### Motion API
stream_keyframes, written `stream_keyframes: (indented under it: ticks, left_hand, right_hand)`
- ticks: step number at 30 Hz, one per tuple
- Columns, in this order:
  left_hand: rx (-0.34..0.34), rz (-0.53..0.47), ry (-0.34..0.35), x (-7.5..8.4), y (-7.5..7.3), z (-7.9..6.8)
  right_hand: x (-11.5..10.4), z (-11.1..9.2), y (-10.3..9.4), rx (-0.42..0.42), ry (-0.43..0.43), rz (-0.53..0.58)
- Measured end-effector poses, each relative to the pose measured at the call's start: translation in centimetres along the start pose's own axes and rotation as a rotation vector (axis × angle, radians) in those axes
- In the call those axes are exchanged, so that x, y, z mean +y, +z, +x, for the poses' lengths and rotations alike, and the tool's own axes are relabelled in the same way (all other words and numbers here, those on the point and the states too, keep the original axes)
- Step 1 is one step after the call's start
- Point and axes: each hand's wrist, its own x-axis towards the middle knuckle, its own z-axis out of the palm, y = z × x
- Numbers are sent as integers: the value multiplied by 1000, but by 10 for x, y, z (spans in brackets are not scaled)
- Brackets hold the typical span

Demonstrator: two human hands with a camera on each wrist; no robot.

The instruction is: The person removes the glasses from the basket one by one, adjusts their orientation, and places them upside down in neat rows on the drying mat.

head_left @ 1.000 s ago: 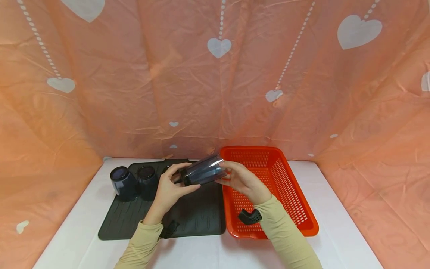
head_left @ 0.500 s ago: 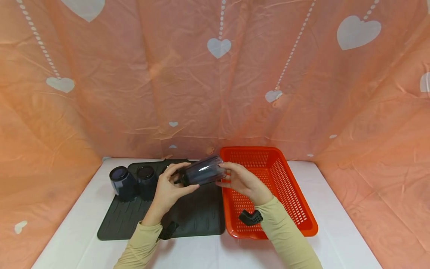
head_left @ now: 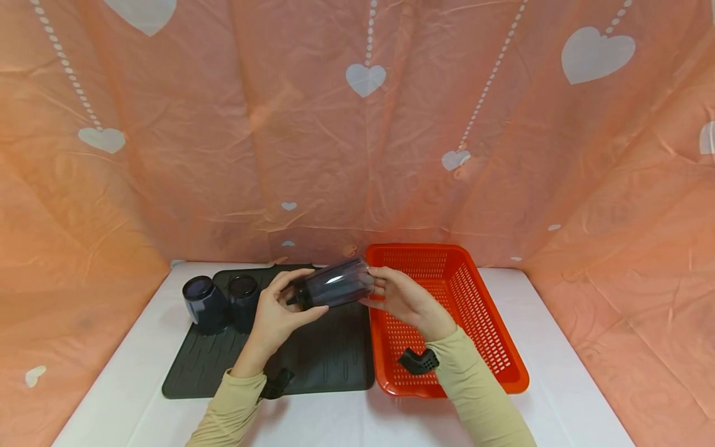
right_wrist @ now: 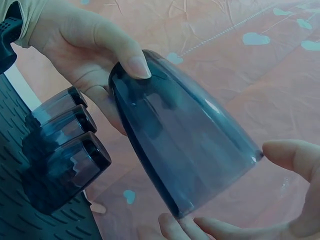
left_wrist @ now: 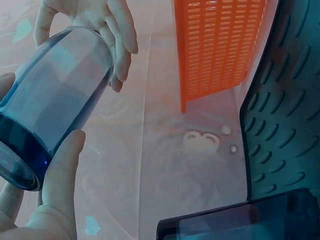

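Observation:
A tinted blue-grey drinking glass [head_left: 339, 282] is held tilted over the mat, its thick dark base toward the left and its rim toward the right. My left hand [head_left: 276, 315] grips the base end, thumb below and fingers above in the head view. At the rim, my right hand [head_left: 410, 301] pinches the glass between thumb and fingertips. The right wrist view shows the left thumb [right_wrist: 137, 67] lying over the base end. Part of the left hand's fingers is hidden behind the glass.
A dark ridged drying mat [head_left: 335, 357] lies on the white table [head_left: 128, 385]. Similar glasses stand upside down on it, including one at the left [head_left: 205, 307] and another beside it [head_left: 244, 304]. An orange-red perforated basket [head_left: 491, 323] adjoins the mat on the right.
The left hand has shifted slightly left along with a small turn of the glass. Both hands keep their hold, and the mat, basket and standing glasses stay put.

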Motion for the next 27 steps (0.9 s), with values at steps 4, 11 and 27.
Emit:
stream_keyframes:
  ticks: [4, 11, 27]
  left_hand:
    - [10, -40, 0, -13, -3, 2]
    - [13, -44, -11, -16, -4, 1]
    - [10, -79, -4, -20, -13, -2]
  right_hand:
    - [-2, -1, -2, -4, -8, 3]
    - [-6, -5, -6, 5, -15, 9]
    - [-12, -11, -15, -6, -29, 58]
